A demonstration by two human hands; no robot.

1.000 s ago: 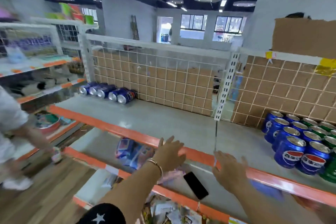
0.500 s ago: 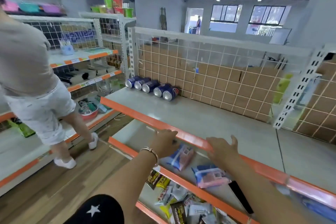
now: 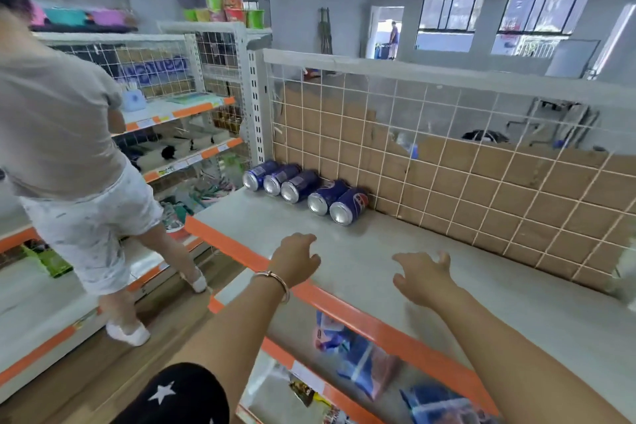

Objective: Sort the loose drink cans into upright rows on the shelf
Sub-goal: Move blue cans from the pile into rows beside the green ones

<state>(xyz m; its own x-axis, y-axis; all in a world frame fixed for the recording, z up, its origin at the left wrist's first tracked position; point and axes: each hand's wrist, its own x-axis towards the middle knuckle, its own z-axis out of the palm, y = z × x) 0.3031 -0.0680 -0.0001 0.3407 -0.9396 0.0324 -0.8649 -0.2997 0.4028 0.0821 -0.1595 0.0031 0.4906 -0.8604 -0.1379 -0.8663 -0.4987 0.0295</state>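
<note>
Five blue cans (image 3: 304,191) lie on their sides at the back left of the top shelf (image 3: 516,303), silver tops turned toward the front and far ends against the wire grid (image 3: 447,134) that backs the shelf. The three on the left touch side by side. The other two touch each other and sit just right of them, across a narrow gap. The rightmost can shows a red, white and blue logo. None stands upright. Brown cardboard (image 3: 537,189) lines the lower part of the grid behind them.

The left grip (image 3: 297,260), a bare hand with a metal bracelet (image 3: 272,280) at the wrist, hovers over the shelf's orange front edge (image 3: 237,249). Its fingers are loosely curled and hold nothing. The right grip (image 3: 425,277) hovers over the bare shelf further in, fingers spread and empty. Both are near the front and well apart from the cans, which lie ahead and to the left.

On the shelf below, blue packets (image 3: 361,358) lie behind its own orange edge.

At left another person (image 3: 62,134) in a grey top and white shorts stands on the low ledge of the next rack (image 3: 179,107), which carries small goods.
</note>
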